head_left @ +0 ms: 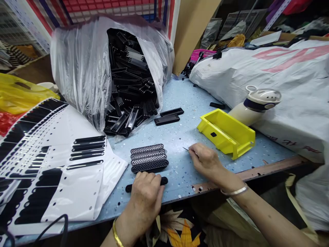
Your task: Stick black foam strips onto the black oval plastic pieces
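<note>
My left hand [146, 190] is closed over a black strip with rounded ends [163, 180], pressing it near the table's front edge; the strip's middle is hidden under my fingers. Just beyond lies a row of several black plastic pieces [149, 157] with a lattice pattern, side by side. My right hand [205, 159] is pinched around a thin, dark, pointed tool [185, 149], whose tip points left, towards the row. Most of that tool is hidden in my fingers. To the left, white sheets [77, 192] carry black rounded stickers [87, 147].
A yellow bin [218, 140] stands right of centre beside a white bottle [246, 111]. Behind, a plastic bag [79, 72] spills black plastic parts [128, 85]; two loose pieces [167, 119] lie before it. A large white sack [282, 75] fills the right side.
</note>
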Tool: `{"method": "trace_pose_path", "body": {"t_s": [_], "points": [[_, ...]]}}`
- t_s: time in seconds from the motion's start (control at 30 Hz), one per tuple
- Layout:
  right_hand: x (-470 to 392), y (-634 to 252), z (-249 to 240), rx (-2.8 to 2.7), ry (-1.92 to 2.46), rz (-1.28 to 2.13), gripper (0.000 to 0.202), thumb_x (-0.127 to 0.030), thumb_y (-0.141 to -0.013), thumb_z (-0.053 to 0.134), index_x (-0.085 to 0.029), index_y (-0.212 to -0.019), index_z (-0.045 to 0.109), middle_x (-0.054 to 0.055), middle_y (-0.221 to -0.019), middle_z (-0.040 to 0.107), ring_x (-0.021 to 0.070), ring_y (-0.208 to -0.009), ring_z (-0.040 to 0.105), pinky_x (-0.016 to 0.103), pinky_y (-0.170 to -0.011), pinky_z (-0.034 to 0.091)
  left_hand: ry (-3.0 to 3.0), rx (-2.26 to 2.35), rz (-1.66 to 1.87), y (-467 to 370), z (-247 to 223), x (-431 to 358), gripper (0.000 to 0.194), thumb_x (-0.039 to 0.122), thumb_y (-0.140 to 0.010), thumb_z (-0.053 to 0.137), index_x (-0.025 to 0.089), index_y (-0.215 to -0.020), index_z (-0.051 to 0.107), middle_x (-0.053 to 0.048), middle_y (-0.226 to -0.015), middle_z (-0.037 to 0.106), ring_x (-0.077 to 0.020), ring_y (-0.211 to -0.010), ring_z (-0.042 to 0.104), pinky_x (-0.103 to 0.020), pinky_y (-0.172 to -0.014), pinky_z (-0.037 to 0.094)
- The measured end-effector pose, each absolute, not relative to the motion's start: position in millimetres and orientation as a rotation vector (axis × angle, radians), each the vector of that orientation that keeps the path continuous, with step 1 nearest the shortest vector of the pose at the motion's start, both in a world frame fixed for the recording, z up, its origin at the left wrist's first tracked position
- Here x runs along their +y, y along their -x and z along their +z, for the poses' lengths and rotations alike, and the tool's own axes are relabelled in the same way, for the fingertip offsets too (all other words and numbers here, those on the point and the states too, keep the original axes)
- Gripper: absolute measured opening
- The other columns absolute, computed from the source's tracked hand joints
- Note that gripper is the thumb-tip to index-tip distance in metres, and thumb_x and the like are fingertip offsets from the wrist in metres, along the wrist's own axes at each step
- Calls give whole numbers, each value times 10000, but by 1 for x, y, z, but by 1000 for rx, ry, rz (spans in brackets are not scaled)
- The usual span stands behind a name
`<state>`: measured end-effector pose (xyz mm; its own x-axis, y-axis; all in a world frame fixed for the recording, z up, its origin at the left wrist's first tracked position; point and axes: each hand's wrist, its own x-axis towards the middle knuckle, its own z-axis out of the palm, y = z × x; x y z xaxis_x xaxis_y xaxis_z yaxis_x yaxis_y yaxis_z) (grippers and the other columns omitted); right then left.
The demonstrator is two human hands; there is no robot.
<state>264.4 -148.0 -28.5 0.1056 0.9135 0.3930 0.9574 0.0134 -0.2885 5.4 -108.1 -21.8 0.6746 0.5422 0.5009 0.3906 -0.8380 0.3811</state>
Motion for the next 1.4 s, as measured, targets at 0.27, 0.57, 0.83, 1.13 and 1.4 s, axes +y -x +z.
{"method": "trace_pose_path", "body": {"t_s": [0.27,0.57,0.83,1.13,1.4], "points": [[-194,-203,6,-1906,1516,407,213,-158,-967,477,-220,-1102,630,10,-766,609,145,-656,586,258,-605,470,-2565,736,811,-2,-19,-108,139,156,-928,499,163,-886,631,-60,-730,639,-217,-678,540,-363,-619,405],[-181,-186,20,-2079,1544,350,322,-36,-918,389,-182,-677,545,2,-657,421,148,-601,420,306,-543,297,-2555,701,733,1,-10,-105,139,150,-926,503,166,-900,639,-43,-723,621,-200,-679,533,-349,-627,415],[-176,-185,15,-2116,1518,364,321,22,-864,360,-176,-662,512,0,-668,383,145,-603,380,304,-536,260,-2551,699,719,1,-11,-104,130,134,-915,512,166,-862,627,-37,-713,601,-201,-675,510,-347,-620,390],[-173,-183,23,-2157,1545,421,313,43,-816,345,-182,-658,496,20,-687,428,154,-620,427,295,-550,306,-2547,701,719,1,-12,-105,118,133,-912,522,163,-869,629,-40,-724,600,-208,-685,508,-355,-627,386],[-171,-186,24,-2158,1550,486,294,24,-854,366,-164,-691,523,10,-694,422,149,-634,430,297,-569,309,-2528,710,718,1,-11,-104,133,129,-917,505,167,-882,627,-35,-718,597,-205,-679,508,-350,-625,389]]}}
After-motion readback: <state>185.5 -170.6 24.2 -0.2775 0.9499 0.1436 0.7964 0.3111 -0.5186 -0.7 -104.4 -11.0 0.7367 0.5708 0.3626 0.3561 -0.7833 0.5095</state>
